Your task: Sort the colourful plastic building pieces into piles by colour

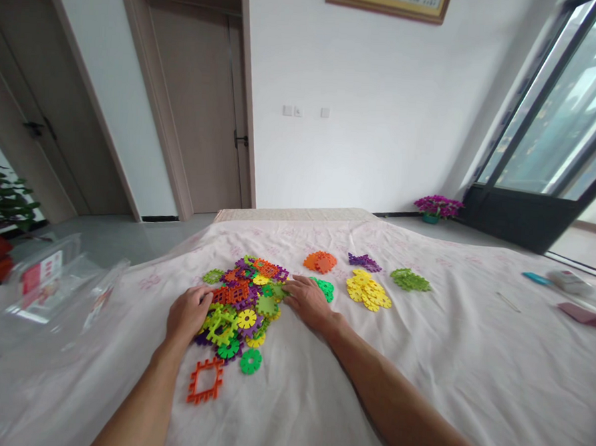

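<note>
A mixed heap of plastic interlocking toy pieces, in orange, purple, yellow and two greens, lies between my hands. My left hand rests against the heap's left side, fingers loosely bent and apart by an orange grid piece. On the opposite side, my right hand lies low with its fingers stretched out, their tips touching the light green pieces at the edge. Just beyond that hand sits a small group of green discs, partly covered by it. An orange square frame and a green disc lie nearer me.
Separate piles of orange, purple, yellow and light green pieces lie beyond and right of my right hand. Clear plastic packaging is at left. A white packet lies far right on the pale cloth.
</note>
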{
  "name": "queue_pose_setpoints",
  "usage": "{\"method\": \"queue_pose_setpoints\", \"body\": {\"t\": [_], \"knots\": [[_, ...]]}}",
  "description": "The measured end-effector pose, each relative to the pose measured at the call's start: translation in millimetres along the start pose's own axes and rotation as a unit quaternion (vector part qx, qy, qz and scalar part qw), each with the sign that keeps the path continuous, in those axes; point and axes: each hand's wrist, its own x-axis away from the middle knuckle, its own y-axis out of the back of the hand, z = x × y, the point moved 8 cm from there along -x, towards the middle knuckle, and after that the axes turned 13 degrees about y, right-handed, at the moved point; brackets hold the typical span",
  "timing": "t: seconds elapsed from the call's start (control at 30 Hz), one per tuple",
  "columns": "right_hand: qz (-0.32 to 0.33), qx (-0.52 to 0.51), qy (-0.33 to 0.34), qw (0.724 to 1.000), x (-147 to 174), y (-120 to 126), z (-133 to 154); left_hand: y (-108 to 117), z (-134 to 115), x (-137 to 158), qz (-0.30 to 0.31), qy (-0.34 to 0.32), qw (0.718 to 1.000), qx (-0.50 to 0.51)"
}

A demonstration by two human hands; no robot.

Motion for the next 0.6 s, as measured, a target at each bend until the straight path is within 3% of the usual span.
{"method": "queue_pose_setpoints", "body": {"t": [0.17, 0.33, 0.43, 0.6], "knots": [[-0.07, 0.008, -0.041, 0.997, 1.9, 20.1, -6.5, -0.1, 0.9, -0.1, -0.002, 0.003, 1.0, -0.007], [-0.227, -0.025, -0.16, 0.96, 27.3, 56.9, -63.5, -0.6, 1.3, -0.6, -0.002, -0.001, 1.0, -0.008], [-0.339, -0.069, -0.263, 0.9, 66.3, 78.8, -114.5, -1.2, 1.3, -0.6, 0.002, -0.002, 1.0, -0.004], [-0.487, -0.13, -0.41, 0.76, 147.8, 97.5, -179.1, -1.2, 2.4, -1.3, 0.002, 0.001, 1.0, 0.004]]}}
